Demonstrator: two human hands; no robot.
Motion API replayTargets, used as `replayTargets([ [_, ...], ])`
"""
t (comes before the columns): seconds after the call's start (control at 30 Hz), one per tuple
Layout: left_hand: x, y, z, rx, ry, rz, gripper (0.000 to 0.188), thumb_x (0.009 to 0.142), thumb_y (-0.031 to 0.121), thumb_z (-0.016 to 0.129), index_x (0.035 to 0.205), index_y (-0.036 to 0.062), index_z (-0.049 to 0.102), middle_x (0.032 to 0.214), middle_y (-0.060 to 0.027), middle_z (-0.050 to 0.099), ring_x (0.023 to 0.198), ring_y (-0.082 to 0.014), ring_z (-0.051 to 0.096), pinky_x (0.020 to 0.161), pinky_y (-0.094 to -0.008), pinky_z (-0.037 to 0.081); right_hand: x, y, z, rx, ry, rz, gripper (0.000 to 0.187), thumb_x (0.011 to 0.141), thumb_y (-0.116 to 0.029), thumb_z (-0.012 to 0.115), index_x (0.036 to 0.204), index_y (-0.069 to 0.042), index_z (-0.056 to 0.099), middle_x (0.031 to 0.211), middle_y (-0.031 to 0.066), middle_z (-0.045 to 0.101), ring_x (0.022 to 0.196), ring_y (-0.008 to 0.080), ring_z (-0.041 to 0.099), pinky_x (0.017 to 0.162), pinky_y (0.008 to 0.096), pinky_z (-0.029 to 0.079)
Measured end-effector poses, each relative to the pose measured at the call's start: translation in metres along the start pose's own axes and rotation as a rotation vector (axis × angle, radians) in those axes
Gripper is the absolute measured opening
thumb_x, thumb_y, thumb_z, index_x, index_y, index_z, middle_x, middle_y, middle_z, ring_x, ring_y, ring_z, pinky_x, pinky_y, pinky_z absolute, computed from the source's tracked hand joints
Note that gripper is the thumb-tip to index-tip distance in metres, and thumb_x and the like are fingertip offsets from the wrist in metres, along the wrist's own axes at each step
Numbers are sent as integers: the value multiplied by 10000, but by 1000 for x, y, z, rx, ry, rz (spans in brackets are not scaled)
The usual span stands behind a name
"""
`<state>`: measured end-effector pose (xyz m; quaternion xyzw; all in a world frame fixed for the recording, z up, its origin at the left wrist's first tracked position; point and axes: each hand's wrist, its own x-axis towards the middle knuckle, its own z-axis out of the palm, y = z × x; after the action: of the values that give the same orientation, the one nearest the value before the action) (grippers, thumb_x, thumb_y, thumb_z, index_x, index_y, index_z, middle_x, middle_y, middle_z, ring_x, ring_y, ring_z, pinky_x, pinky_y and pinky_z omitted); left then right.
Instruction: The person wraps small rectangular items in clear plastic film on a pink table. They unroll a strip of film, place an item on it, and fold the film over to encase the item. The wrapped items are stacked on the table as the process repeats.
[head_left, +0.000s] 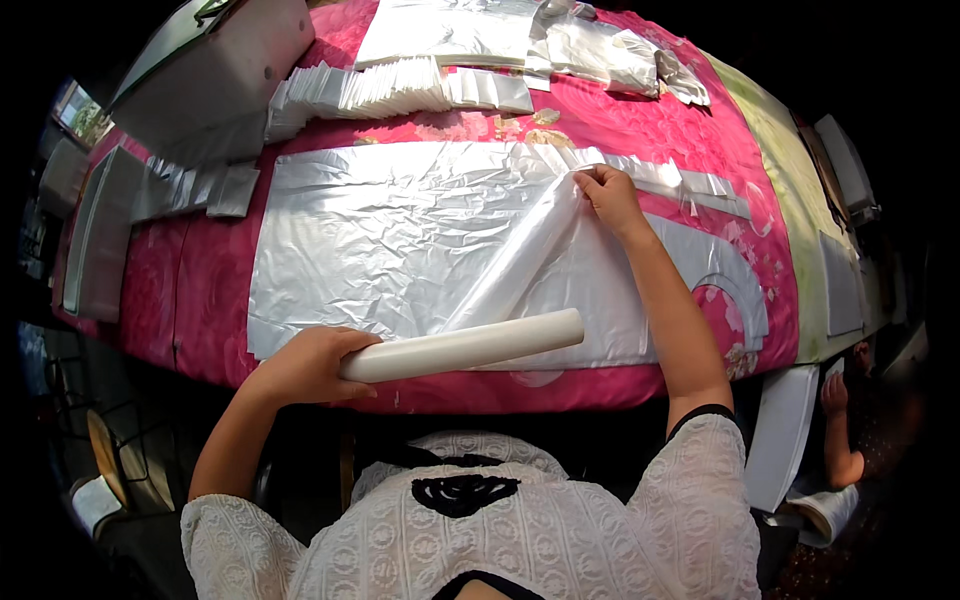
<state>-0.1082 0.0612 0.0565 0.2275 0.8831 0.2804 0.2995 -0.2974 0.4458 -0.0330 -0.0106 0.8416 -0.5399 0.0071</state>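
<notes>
Gripping the white tube (470, 345) by one end, left fingers (354, 340) leave its length free; right fingers (597, 180) pinch the plastic film (522, 255), probably to control its fold.

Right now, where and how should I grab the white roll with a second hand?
Probably its bare right end, coming from the right: the left hand already wraps the left end of the roll. Its long, round shape suggests curling fingers around it. The right hand is pinching the plastic, so it would need to let go first.
</notes>
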Motion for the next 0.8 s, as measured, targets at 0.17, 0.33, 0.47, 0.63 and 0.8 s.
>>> replayTargets([
  [0.17, 61, 11, 19, 338, 408, 272, 461, 662, 151, 747, 1088, 66, 593, 1012, -101, 585, 932, -279, 576, 802, -369, 479, 1, -31, 64, -57, -228, -96, 202, 829, -184, 625, 872, 12, 650, 708, 42, 626, 611, 99, 535, 580, 262, 437],
  [0.33, 84, 6, 64, 366, 430, 719, 544, 737, 297, 686, 1169, 10, 521, 1137, -149, 525, 1069, -301, 514, 905, -397, 435, 8, -42, 67, -143, -304, -80, 204, 812, -181, 640, 848, 20, 649, 718, 83, 631, 643, 152, 556, 633, 289, 449],
  [0.47, 79, 17, 92, 424, 214, 642, 817, 817, 567, 492, 1314, -68, 360, 1398, -214, 334, 1312, -321, 314, 1077, -434, 246, 17, -32, 67, -95, -259, -49, 205, 813, -183, 640, 885, 9, 650, 765, 81, 641, 667, 157, 575, 655, 292, 463],
  [0.63, 72, 21, 102, 483, 142, 582, 871, 811, 589, 453, 1351, -76, 294, 1453, -214, 237, 1365, -306, 216, 1107, -438, 161, -3, -52, 66, -249, 111, -150, 249, 821, -183, 631, 1008, -19, 628, 984, 113, 615, 757, 191, 607, 714, 311, 487],
  [0.8, 68, 27, 109, 526, 156, 547, 862, 795, 567, 479, 1345, -76, 310, 1453, -213, 240, 1369, -301, 205, 1103, -437, 174, -121, -70, 70, -377, -344, -483, 404, 801, -200, 643, 1180, -80, 570, 1118, 130, 573, 1027, 289, 539, 867, 381, 422],
])
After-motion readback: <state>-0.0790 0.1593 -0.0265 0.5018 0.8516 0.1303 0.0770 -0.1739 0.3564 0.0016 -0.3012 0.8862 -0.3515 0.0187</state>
